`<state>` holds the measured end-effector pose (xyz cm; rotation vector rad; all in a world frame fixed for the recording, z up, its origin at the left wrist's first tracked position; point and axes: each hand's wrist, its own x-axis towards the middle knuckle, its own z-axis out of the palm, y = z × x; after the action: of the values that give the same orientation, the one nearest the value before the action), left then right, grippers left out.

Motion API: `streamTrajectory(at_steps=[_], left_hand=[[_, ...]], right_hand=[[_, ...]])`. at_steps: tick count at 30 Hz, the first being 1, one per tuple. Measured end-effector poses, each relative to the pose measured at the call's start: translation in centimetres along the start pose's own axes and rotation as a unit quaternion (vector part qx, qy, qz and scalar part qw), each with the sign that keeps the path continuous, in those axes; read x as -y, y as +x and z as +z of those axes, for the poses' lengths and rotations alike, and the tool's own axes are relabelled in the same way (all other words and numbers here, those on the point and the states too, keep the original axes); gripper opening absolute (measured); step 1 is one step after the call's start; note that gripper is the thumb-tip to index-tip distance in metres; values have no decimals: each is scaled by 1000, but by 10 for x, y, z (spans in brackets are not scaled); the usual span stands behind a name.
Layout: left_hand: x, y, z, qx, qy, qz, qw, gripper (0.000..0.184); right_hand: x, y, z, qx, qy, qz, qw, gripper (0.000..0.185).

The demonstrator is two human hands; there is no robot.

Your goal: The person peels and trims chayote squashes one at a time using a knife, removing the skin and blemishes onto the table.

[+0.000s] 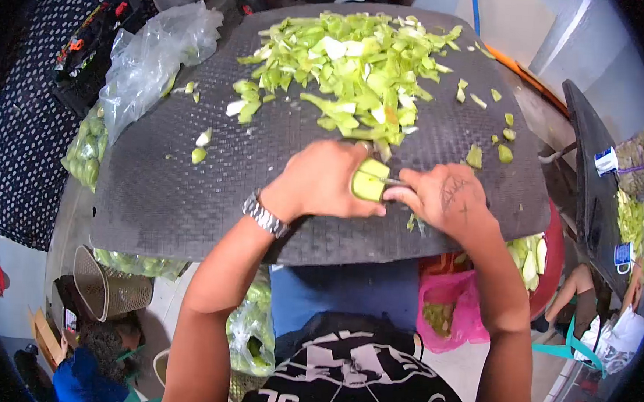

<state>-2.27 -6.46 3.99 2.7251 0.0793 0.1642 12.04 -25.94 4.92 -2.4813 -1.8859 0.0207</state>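
My left hand (323, 179), with a metal watch on its wrist, is closed around a pale green vegetable (368, 187) that looks like a chayote. Its cut face is turned to the right. In my right hand (447, 198) is a small knife (393, 181), whose thin blade meets the vegetable; the handle is hidden in my fingers. Both hands are over the near part of a dark woven-pattern table (210, 216). Just beyond them lies a big heap of green peelings (367, 64).
A clear plastic bag (157, 62) lies at the table's left edge. Below the right edge, a red basin (553, 248) holds peeled vegetables, beside a pink bag (446, 341). A wicker-look bin (110, 287) stands lower left. Other people are at lower left and far right, by a second table (587, 151).
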Motion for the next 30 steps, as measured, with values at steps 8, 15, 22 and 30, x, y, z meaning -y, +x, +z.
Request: streamTrajectory(at_steps=[8,15,22,30], left_hand=[[-9,-3,5,-13,36,-19,999,65],[-16,-5,9,-17,56,-17,998,64],[-11,-7,14,-55,60,-43,996,65],[-13,-5,15,-53,79,-16,995,64]], right_hand=[[-4,-2,14,-4,1,9,1000,49],[-5,-3,18,57,30,35,997,54],[-4,2,4,60,25,32,997,54],[-2,-4,12,57,40,53,996,56]])
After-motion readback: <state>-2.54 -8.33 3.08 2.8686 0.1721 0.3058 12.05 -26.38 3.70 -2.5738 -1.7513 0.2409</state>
